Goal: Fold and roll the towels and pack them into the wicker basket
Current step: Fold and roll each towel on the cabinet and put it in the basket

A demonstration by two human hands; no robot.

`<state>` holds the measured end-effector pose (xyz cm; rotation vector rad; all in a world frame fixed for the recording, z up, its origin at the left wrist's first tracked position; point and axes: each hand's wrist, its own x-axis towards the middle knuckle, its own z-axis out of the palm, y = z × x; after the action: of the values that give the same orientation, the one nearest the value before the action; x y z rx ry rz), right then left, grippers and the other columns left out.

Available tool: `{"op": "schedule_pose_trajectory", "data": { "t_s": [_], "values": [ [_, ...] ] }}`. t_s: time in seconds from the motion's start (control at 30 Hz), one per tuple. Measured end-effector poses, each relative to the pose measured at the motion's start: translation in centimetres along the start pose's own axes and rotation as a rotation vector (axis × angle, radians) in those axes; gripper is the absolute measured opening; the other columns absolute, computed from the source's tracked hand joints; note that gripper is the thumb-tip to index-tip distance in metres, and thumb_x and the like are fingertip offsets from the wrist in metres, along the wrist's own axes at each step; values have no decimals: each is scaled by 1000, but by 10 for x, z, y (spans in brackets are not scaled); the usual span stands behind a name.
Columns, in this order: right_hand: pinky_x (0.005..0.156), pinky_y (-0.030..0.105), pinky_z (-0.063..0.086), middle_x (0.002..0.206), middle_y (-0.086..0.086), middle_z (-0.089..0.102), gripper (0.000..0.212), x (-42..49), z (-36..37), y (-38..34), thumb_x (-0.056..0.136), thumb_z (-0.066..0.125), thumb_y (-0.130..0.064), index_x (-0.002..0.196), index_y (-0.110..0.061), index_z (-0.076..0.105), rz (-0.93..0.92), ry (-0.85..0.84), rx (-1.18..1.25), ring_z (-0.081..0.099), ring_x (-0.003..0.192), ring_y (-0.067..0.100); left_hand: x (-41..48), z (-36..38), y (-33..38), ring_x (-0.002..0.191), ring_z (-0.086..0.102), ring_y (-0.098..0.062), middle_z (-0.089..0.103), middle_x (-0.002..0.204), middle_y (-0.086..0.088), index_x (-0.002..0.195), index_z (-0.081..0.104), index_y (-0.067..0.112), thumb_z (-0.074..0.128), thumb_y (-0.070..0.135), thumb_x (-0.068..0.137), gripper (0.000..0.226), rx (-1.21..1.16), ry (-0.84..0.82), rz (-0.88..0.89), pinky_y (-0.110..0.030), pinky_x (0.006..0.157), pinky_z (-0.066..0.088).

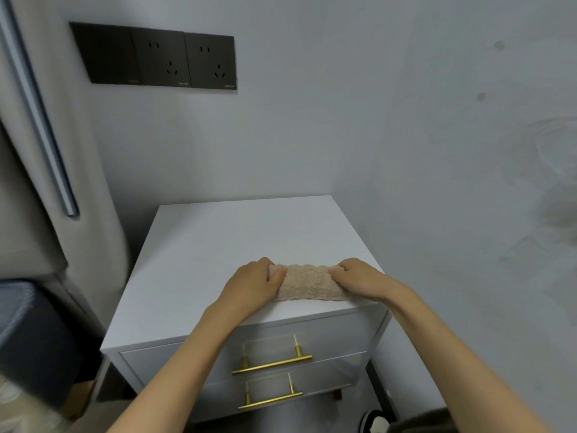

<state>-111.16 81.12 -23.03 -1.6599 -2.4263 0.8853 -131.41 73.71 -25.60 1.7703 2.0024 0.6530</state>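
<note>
A beige textured towel (307, 282), rolled into a short thick bundle, lies near the front edge of a white nightstand (218, 245). My left hand (253, 284) grips its left end, thumb on top. My right hand (359, 278) grips its right end, fingers curled over the roll. No wicker basket is in view.
The nightstand has two drawers with gold bar handles (271, 365). A grey padded headboard (40, 170) and dark bedding (34, 335) lie to the left. Black wall sockets (162, 57) sit above. The wall stands close behind and to the right. A shoe (374, 421) lies on the floor.
</note>
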Motion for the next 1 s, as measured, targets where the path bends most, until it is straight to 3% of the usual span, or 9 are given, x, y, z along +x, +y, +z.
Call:
{"op": "schedule_pose_trajectory", "data": {
  "t_s": [0.13, 0.23, 0.4, 0.5, 0.67, 0.77, 0.87, 0.93, 1.0],
  "values": [
    [72, 30, 28, 75, 1, 43, 35, -1, -1, -2, 100, 34, -24, 66, -16, 34, 5, -22, -48, 39, 77, 20, 5, -3, -5, 68, 43, -15, 46, 72, 2, 72, 42, 22, 39, 45, 98, 35, 11, -73, 46, -29, 59, 30],
    [75, 31, 29, 88, 3, 49, 31, -8, 2, -4, 102, 28, -24, 74, -16, 39, -43, 0, -40, 43, 89, 22, 2, -3, -3, 62, 34, -13, 38, 67, 1, 65, 36, 18, 41, 40, 99, 41, -25, -38, 102, -27, 56, 26],
    [74, 27, 36, 102, 2, 56, 24, -21, 0, 0, 102, 31, -27, 96, -12, 49, -57, 22, 140, 49, 91, 16, -11, -5, 11, 67, 41, -10, 47, 77, 3, 82, 45, 15, 39, 36, 100, 29, -275, -21, 42, -23, 60, 32],
    [71, 30, 34, 92, 2, 51, 17, -35, -3, -2, 99, 35, -21, 90, -13, 46, -80, 33, 245, 45, 82, 15, -19, -9, 17, 75, 46, -13, 51, 86, -1, 94, 51, 7, 39, 38, 100, 33, -392, -35, 7, -25, 66, 38],
    [70, 30, 33, 87, -1, 47, 12, -66, -10, 0, 95, 37, -20, 87, -18, 45, -81, 72, 384, 40, 78, 15, -37, -14, 31, 91, 58, -26, 56, 95, -9, 99, 52, 3, 44, 40, 98, 38, -544, -70, 39, -46, 87, 51],
    [68, 22, 35, 88, 0, 48, 16, -90, -19, -8, 95, 34, -19, 90, -14, 48, -111, 49, 382, 43, 77, 12, -50, -17, 44, 86, 58, -20, 55, 93, -9, 100, 51, 0, 49, 39, 96, 40, -606, -64, 63, -49, 86, 51],
    [58, 20, 31, 79, 7, 36, 23, -113, -29, -15, 86, 35, -35, 83, -13, 42, -160, -14, 414, 30, 63, 11, -61, -23, 60, 87, 61, -19, 59, 96, -12, 101, 52, 0, 52, 36, 95, 36, -668, -58, 91, -46, 83, 54],
    [72, 28, 45, 82, 5, 54, 43, -125, -32, -9, 88, 44, -54, 89, -11, 51, -130, -71, 459, 53, 69, 14, -69, -28, 74, 84, 61, -15, 59, 94, -10, 100, 53, 1, 53, 34, 95, 33, -685, -77, 134, -36, 77, 55],
    [92, 32, 49, 108, 2, 64, 52, -141, -35, -2, 92, 43, -63, 111, -16, 55, -102, -138, 500, 63, 99, 17, -77, -31, 90, 78, 58, -9, 57, 87, -2, 96, 53, 5, 53, 34, 95, 28, -686, -107, 186, -29, 71, 51]
  ]
}}
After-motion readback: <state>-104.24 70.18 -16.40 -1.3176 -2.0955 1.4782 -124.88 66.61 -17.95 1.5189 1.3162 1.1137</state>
